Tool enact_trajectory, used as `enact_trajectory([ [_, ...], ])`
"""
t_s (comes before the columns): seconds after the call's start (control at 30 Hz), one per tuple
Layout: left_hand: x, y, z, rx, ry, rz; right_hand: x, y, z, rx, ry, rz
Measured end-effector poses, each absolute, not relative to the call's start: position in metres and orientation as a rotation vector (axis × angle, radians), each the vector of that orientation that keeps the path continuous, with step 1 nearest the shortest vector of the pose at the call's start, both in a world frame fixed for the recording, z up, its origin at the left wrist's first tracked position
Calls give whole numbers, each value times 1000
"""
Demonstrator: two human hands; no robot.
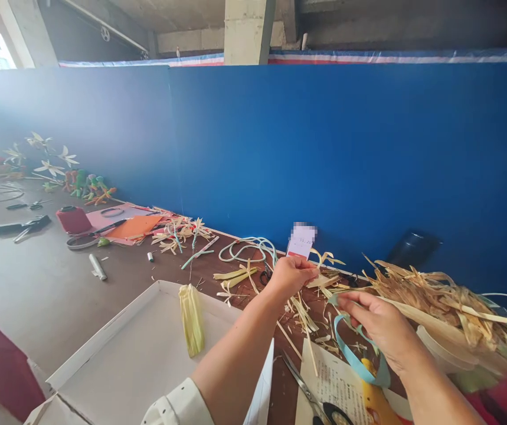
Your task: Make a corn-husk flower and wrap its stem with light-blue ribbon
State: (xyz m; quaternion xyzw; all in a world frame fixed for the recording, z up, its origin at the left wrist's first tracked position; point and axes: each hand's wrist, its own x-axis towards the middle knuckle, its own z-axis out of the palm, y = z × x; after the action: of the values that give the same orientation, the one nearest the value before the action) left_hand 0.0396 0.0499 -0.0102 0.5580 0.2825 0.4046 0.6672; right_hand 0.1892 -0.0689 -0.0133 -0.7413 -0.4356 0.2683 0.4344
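Your left hand (pixel 289 273) holds a small white card (pixel 301 241) upright near the blue partition, grip closed on its lower edge. Your right hand (pixel 379 321) pinches a light blue strip (pixel 354 354), which loops down over the printed sheet (pixel 337 383). Judged early: the strip is only curved, not folded or woven. Finished leaf flowers (pixel 49 168) lie far left on the table (pixel 36 283); scissors (pixel 310 395) lie idle.

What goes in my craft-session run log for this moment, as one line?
left hand: holds white card | right hand: holds light-blue strip | near: scissors, dried leaf pile
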Motion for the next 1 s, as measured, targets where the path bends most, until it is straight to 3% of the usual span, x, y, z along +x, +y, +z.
enact_trajectory([
  [0.37,42,41,-6,1041,490,853,171,-45,3,-1496,-762,492],
  [1.0,44,36,-2,997,432,839,168,-39,5,-1777,-878,200],
])
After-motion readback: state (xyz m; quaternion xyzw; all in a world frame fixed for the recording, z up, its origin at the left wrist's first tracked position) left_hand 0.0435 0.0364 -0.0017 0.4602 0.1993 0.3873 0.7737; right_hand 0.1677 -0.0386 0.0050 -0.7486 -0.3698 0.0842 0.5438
